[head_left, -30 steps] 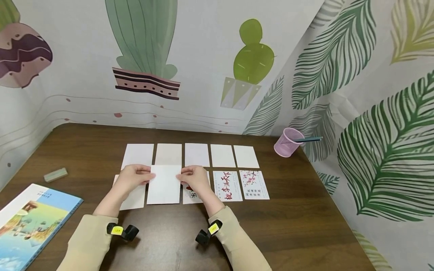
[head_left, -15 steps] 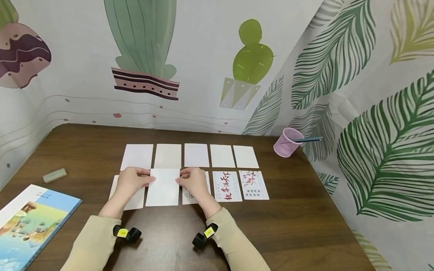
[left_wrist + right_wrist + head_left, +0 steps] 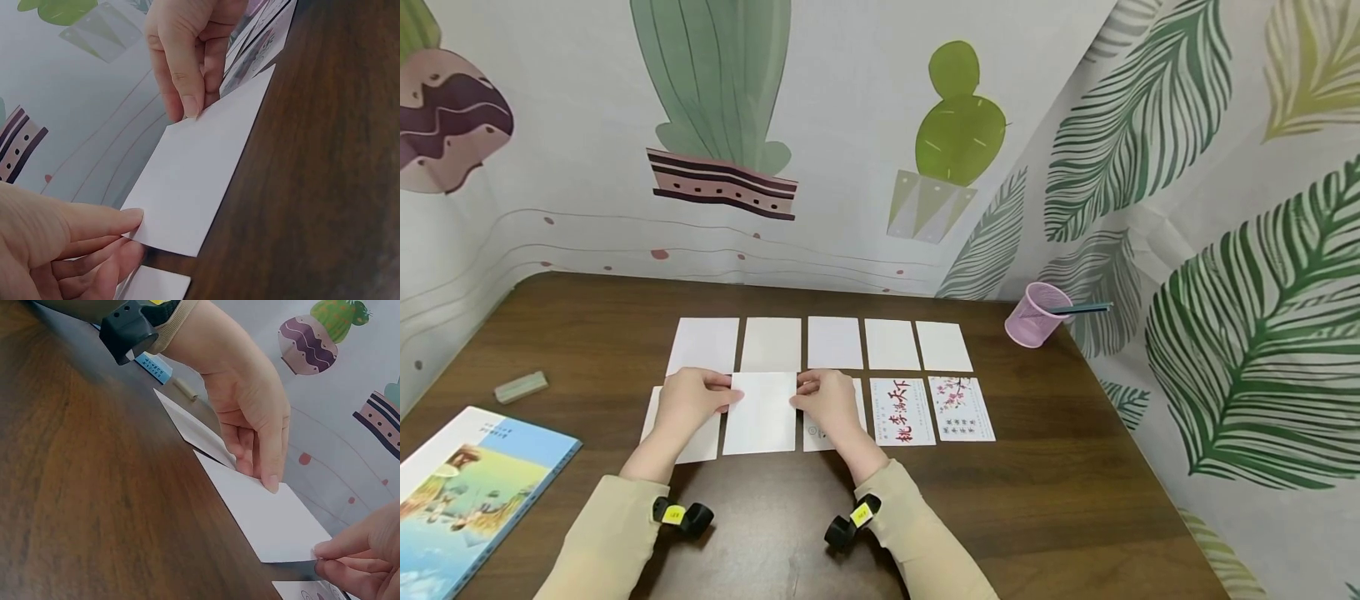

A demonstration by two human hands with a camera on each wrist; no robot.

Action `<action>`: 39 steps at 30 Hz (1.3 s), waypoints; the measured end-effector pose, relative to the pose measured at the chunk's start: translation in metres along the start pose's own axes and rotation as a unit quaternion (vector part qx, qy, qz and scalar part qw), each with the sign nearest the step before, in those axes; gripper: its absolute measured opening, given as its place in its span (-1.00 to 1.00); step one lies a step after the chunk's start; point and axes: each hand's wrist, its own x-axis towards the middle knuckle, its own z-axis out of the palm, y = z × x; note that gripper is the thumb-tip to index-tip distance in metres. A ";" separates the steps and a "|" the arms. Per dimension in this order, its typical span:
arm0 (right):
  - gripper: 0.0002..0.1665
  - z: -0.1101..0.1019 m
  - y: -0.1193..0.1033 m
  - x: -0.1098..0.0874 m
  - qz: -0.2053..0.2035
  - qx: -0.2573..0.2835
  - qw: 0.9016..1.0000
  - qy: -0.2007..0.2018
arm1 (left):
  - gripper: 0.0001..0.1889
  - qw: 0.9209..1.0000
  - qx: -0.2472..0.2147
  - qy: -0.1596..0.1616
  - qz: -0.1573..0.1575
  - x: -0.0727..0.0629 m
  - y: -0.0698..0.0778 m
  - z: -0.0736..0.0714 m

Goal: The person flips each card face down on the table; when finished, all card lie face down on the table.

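Note:
A blank white card (image 3: 760,417) is in the front row of cards, between both hands. My left hand (image 3: 691,402) pinches its left edge near the far corner, thumb on top and fingers beneath. At the opposite edge my right hand (image 3: 827,405) holds it the same way, as the left wrist view also shows for this right hand (image 3: 194,56). To its left, a blank card (image 3: 700,442) is partly covered by my left hand. A printed card (image 3: 816,435) lies partly hidden under my right hand.
Behind is a row of several blank cards (image 3: 835,343). Two printed cards, one with red characters (image 3: 902,412) and one with blossoms (image 3: 961,408), lie to the right. A pink pencil cup (image 3: 1036,317) stands at back right; an eraser-like block (image 3: 522,387) and a book (image 3: 482,492) lie left.
Both hands have brought the white card slightly toward me and down into the front row. Over the last half second hands and card have barely moved.

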 end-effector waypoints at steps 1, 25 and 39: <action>-0.68 0.000 0.000 0.000 0.000 0.002 1.000 0.002 | -0.63 1.000 0.002 0.001 0.001 0.000 0.000 0.000; -0.71 -0.010 -0.002 0.003 -0.018 0.000 0.998 -0.062 | -0.70 0.999 0.011 0.021 0.041 0.000 0.003 0.006; -0.61 -0.070 0.030 0.005 0.045 0.031 0.997 -0.061 | -0.63 0.984 -0.138 -0.088 0.068 -0.005 0.028 0.041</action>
